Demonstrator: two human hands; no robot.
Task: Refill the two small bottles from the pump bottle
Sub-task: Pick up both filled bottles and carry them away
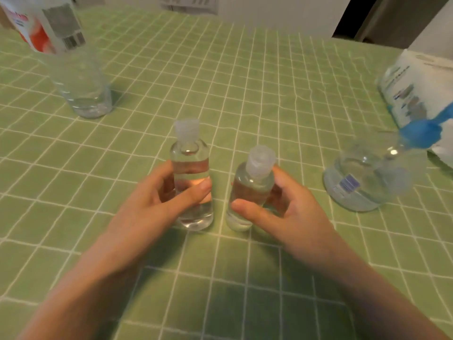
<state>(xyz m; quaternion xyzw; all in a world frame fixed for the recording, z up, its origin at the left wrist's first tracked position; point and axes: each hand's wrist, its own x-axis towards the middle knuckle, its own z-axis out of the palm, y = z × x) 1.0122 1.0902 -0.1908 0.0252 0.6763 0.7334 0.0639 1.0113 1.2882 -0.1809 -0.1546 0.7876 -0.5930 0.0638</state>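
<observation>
Two small clear plastic bottles are being held near the middle of a green cloth [245,82] with a white grid pattern. The left small bottle [191,165] is gripped by the left hand [157,200], thumb in front and fingers behind, and stands pretty much upright. The right small bottle [255,180] is pinched the same way by the right hand [289,207] and is tilted, cap leaning right. Both are round and see-through, with clear liquid inside and frosted flip caps that are closed.

At the far left a big clear bottle [81,89] is seen with a red and white label [49,25] and a barcode; the writing is too blurred to read. On the right, a squat clear bottle [362,182] with a blue top [420,134] sits by a white pack [421,89] with unreadable blue print.
</observation>
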